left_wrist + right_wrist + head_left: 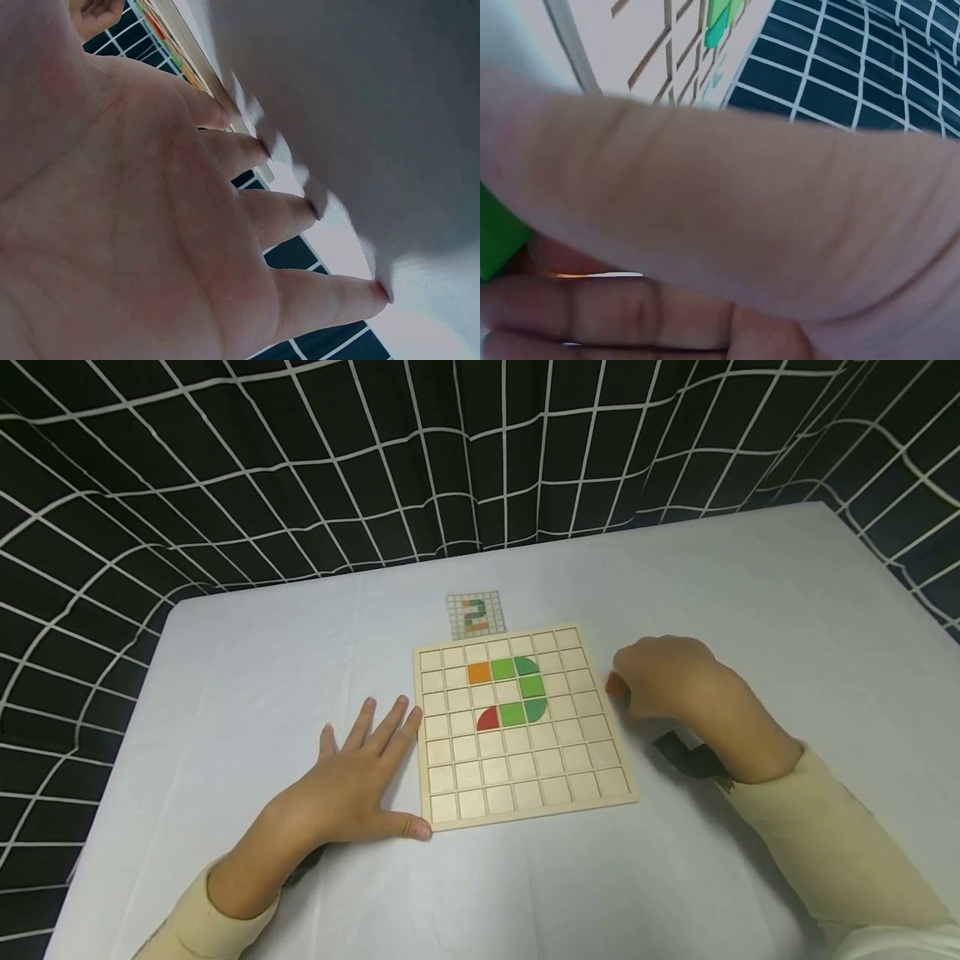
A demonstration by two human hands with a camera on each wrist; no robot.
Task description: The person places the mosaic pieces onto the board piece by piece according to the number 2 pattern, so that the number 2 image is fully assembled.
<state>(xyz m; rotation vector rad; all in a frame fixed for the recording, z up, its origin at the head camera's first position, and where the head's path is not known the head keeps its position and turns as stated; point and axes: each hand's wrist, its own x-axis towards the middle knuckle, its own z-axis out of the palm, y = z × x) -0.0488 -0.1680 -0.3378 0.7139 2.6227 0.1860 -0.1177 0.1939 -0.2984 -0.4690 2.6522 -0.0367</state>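
A light wooden grid board [495, 772] lies flat on the table. Set in its upper cells are an orange square tile [478, 673], a red rounded tile [488, 719], several green square tiles [512, 715] and two darker green rounded tiles [536, 710]. My left hand [341, 793] is spread flat beside the board, its thumb and fingertips at the left edge. Just off the board's right side, my right hand [667, 677] grips small tiles [617, 687], reddish and green. In the right wrist view a green tile [496, 234] shows between thumb and fingers; the rest is hidden.
Behind the board's top edge lies a small pattern card [476, 615] with a grid and a coloured figure. A white cloth covers the table [240, 668]. Black curtains [420, 460] with white grid lines stand around the back and sides.
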